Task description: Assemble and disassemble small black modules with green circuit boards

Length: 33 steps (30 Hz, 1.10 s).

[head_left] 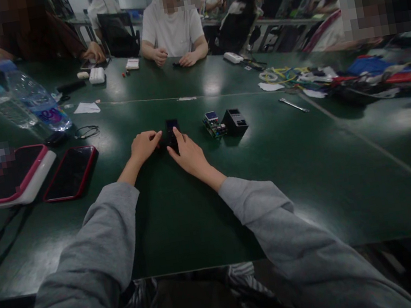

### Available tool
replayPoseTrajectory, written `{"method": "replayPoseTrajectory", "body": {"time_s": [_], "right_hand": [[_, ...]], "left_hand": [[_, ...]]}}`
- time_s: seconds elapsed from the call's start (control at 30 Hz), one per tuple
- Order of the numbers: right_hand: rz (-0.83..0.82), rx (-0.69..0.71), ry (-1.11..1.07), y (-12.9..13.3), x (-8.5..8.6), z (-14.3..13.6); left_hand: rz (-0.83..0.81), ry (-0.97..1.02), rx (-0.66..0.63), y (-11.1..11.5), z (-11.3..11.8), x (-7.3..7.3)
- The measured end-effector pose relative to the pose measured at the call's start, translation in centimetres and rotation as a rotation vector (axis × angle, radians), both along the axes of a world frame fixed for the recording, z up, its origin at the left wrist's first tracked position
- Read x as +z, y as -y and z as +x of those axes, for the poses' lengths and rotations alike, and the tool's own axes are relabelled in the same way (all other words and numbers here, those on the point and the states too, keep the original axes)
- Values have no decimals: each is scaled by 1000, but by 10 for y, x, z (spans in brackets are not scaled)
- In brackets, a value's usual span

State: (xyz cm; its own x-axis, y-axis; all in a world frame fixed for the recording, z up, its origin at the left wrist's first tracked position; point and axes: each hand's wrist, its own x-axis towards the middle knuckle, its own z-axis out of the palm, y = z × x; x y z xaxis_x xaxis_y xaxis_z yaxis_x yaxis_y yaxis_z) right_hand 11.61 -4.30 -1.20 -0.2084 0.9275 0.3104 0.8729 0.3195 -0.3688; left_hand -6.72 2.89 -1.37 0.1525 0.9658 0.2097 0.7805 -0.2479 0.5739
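Observation:
On the dark green table, a small black device (pixel 171 124) with a dark screen lies in front of me. My right hand (pixel 189 154) is closed around its near part, with a finger on top and the thumb at the near side; the hand covers some of it. Just left of the device rests my left hand (pixel 145 146), its fingers curled together and nothing visible in them. To the right stand a green circuit board module (pixel 215 125) with a small screen and a black box-shaped case (pixel 237 122), side by side.
Left of my hands lie a red-edged phone (pixel 71 173) and a pink-edged tablet (pixel 17 173). Behind them are water bottles (pixel 39 99) and a thin black cable (pixel 87 131). At right are a wrench (pixel 293 105) and tangled cables (pixel 295 77). Other people sit across the table (pixel 350 178).

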Motion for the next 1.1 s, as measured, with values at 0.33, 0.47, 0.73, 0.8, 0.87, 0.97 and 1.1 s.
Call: {"method": "replayPoseTrajectory", "body": {"time_s": [0.33, 0.47, 0.73, 0.8, 0.87, 0.97, 1.1], "right_hand": [[213, 43, -187, 3, 6, 6], [300, -79, -235, -7, 10, 27], [72, -190, -127, -22, -7, 48], [112, -187, -74, -22, -9, 46], [174, -205, -57, -20, -7, 46], [277, -169, -87, -15, 0, 43], [274, 85, -45, -3, 9, 33]], "left_hand": [[-2, -6, 5, -3, -1, -3], [-5, 2, -7, -2, -2, -2], [-14, 29, -10, 0, -1, 0], [-16, 25, -15, 0, -1, 0], [-21, 26, -21, 1, -1, 1], [-19, 16, -36, 2, -1, 2], [-11, 7, -33, 2, 0, 2]]}}
